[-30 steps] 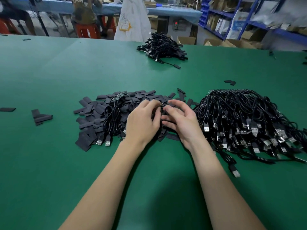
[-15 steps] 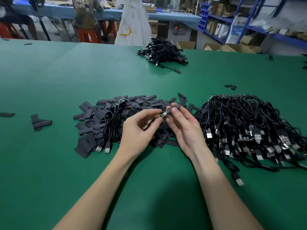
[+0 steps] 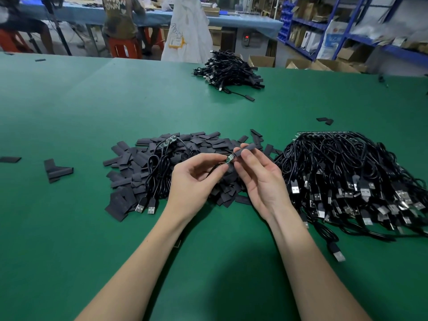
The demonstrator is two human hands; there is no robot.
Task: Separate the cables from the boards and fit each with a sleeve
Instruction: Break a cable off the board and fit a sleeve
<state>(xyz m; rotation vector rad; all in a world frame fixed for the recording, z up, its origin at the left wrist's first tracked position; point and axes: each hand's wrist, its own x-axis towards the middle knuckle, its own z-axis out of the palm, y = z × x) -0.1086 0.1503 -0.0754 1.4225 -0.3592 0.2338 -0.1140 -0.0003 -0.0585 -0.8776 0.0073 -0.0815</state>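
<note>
Above the sleeve pile [image 3: 185, 163], my left hand [image 3: 192, 184] pinches what looks like a small board [image 3: 228, 159]; my right hand [image 3: 259, 174] grips a sleeve [image 3: 249, 148].

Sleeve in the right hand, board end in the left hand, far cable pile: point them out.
sleeve [image 3: 249, 148], head view, middle of the dark tube.
board end [image 3: 228, 159], head view, green board's exposed face.
far cable pile [image 3: 228, 70], head view, centre of the heap.
</note>
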